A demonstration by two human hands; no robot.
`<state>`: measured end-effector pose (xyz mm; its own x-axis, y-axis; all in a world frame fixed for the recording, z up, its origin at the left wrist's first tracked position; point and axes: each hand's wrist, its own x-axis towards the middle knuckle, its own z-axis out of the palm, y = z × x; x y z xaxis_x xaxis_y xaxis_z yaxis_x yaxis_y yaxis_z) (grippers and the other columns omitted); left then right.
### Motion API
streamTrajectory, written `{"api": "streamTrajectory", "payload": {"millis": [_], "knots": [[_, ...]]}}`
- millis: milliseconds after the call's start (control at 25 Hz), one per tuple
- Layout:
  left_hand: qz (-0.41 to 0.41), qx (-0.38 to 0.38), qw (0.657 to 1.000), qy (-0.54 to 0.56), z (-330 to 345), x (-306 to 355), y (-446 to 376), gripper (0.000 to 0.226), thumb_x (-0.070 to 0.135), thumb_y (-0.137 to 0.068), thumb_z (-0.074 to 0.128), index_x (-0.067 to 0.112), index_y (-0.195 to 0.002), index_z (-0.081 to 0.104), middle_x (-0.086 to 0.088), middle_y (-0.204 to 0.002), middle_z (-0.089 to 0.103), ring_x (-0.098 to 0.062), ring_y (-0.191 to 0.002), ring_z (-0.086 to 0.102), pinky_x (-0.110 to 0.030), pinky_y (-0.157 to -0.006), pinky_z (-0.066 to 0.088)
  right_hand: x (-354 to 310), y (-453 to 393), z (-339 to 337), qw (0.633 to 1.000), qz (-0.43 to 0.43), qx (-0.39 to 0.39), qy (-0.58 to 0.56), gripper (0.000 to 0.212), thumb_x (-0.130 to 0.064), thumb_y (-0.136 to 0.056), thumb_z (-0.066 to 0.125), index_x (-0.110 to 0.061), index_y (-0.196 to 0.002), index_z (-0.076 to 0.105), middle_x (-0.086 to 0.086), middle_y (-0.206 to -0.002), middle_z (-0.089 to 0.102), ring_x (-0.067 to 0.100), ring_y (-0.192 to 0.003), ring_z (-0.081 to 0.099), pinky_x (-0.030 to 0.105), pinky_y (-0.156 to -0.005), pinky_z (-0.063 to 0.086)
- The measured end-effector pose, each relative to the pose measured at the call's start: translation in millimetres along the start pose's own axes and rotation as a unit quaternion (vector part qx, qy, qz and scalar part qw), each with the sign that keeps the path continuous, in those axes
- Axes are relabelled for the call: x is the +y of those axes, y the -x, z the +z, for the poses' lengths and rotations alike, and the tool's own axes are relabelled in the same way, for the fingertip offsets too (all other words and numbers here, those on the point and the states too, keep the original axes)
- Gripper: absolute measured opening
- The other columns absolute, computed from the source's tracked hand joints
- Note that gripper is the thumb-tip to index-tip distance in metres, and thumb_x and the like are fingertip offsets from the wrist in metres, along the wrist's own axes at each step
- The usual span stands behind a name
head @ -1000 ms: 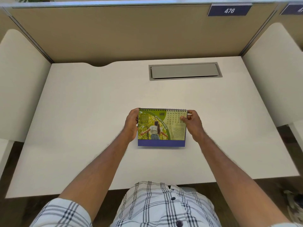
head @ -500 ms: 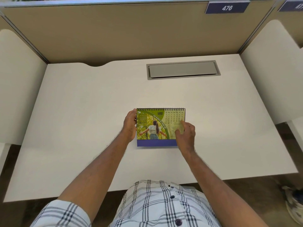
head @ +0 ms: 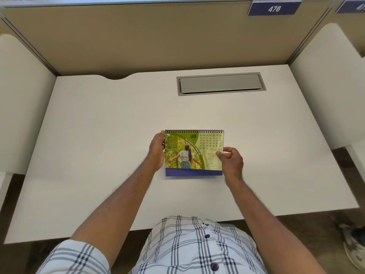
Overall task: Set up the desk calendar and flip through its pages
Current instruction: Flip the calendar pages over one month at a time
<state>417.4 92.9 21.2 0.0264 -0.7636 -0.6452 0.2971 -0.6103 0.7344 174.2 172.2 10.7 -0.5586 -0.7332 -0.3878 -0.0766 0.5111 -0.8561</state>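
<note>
A spiral-bound desk calendar (head: 192, 153) stands upright on the white desk (head: 98, 145), showing a green March page with a photo of a person among trees and a blue strip along its base. My left hand (head: 157, 150) grips the calendar's left edge. My right hand (head: 231, 160) pinches the right edge of the front page between thumb and fingers, about halfway down, and the page's lower right corner sits slightly lifted off the blue base.
A grey cable hatch (head: 221, 84) is set into the desk behind the calendar. Beige partition walls (head: 158, 40) close the back; white side panels (head: 325, 86) flank both sides. A blue sign reading 476 (head: 274, 8) hangs top right. A shoe (head: 353, 244) shows on the floor at right.
My right hand left the calendar's top right corner, passed over the page's lower part, and now pinches the page's right edge. My left hand stayed on the left edge.
</note>
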Motion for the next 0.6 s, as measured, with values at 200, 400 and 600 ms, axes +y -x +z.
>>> {"api": "streamTrajectory", "payload": {"millis": [200, 400, 600], "knots": [[0.001, -0.004, 1.000, -0.010, -0.4, -0.6, 0.1, 0.027, 0.039, -0.106, 0.046, 0.019, -0.116, 0.061, -0.003, -0.098, 0.065, -0.022, -0.101, 0.059, -0.041, -0.088, 0.049, 0.0, 1.9, -5.2, 0.999, -0.021, 0.009, 0.030, 0.019, -0.023, -0.092, 0.075, -0.019, -0.103, 0.061, -0.001, -0.090, 0.075, 0.015, -0.081, 0.074, 0.016, -0.055, 0.053], [0.001, -0.003, 1.000, -0.012, -1.5, -0.7, 0.5, 0.027, 0.040, -0.105, 0.046, 0.020, -0.110, 0.064, -0.004, -0.096, 0.067, -0.021, -0.095, 0.060, -0.040, -0.087, 0.050, 0.2, 5.3, -8.2, 0.998, -0.037, 0.017, 0.056, 0.016, -0.030, -0.093, 0.073, -0.020, -0.094, 0.061, -0.008, -0.085, 0.073, 0.011, -0.079, 0.073, 0.025, -0.058, 0.057], [0.003, -0.004, 1.000, -0.018, -2.1, -2.2, 2.5, 0.027, 0.040, -0.105, 0.046, 0.020, -0.106, 0.064, -0.006, -0.098, 0.067, -0.021, -0.094, 0.060, -0.039, -0.083, 0.050, -1.3, 10.3, -9.4, 0.996, -0.057, 0.025, 0.057, 0.011, -0.035, -0.094, 0.070, -0.030, -0.086, 0.064, -0.011, -0.103, 0.073, 0.012, -0.089, 0.071, 0.026, -0.063, 0.058]]}}
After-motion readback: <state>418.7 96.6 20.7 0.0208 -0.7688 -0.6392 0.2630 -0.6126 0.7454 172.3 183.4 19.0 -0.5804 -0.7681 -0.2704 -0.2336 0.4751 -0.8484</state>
